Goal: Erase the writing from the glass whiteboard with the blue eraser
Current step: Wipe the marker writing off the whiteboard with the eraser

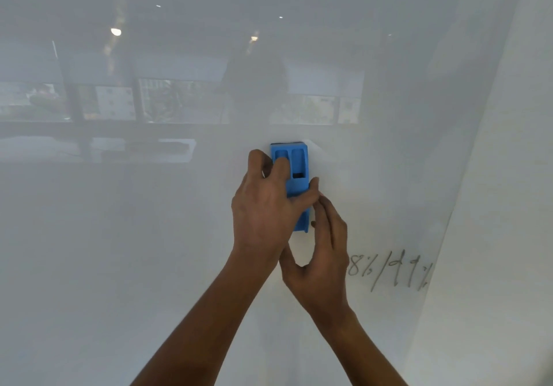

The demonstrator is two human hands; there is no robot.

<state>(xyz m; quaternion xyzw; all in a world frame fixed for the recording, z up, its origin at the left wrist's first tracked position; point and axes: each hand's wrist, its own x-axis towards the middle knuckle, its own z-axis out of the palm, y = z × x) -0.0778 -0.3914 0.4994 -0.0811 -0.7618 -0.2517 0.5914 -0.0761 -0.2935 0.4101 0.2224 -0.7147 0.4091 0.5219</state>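
A blue eraser [296, 173] stands upright against the glass whiteboard [149, 236], near the middle of the view. My left hand [266, 206] grips it, thumb across its lower front and fingers on its left side and top slot. My right hand [323, 254] sits just below and to the right, its fingertips touching the eraser's lower right edge. Grey handwriting [389, 270] reading like "8%/99%" remains on the board, lower right of my hands. The eraser's bottom part is partly hidden by my left hand.
The glossy board reflects ceiling lights, windows and a person's silhouette. The board's right edge [466, 176] runs diagonally, with a plain white wall [508, 206] beyond it.
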